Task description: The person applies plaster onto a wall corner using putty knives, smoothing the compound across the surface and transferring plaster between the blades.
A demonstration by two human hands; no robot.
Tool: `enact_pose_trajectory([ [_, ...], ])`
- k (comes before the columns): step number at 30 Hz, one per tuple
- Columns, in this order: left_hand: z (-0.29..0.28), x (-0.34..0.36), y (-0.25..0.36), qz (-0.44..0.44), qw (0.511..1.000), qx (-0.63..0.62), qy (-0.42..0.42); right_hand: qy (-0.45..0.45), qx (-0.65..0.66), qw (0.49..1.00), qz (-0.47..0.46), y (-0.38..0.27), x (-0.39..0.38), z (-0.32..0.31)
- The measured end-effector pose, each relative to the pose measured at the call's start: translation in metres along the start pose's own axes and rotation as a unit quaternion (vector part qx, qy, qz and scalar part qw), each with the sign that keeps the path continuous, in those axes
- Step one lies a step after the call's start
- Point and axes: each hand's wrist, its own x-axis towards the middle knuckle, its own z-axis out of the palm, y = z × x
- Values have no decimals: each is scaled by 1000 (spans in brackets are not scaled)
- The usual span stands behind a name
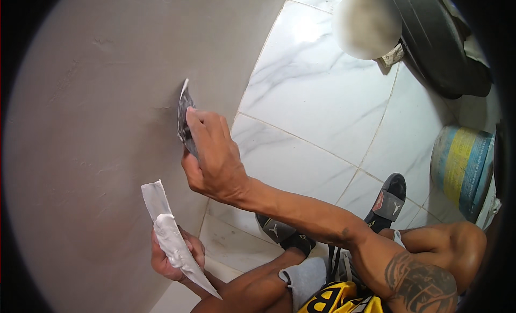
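Observation:
My right hand (215, 157) is closed around a dark, flexible putty knife (185, 116) with a smear of white along its edge. The blade's edge meets the grey wall (107, 98), or is very close to it. Lower down, my left hand (169, 259) grips a long flat blade (156, 200) from beneath. A thick mound of white putty (174, 243) covers much of that blade. Shallow marks and small rough spots show on the wall's surface.
White marbled floor tiles (312, 108) run along the wall's base. A blue and yellow bucket (459, 168) lies or leans at the right, with a large black curved object (435, 38) behind it. My feet are in dark slide sandals (387, 203).

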Motion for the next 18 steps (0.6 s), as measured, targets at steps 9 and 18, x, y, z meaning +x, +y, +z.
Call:
enact_pose_trajectory([
  [9,-3,1,-2,-5,997,-5,74,6,309,879,364,45,33,-63],
  [18,-3,17,-13,-2,971,56,232,44,486,775,401,99,63,-102],
])
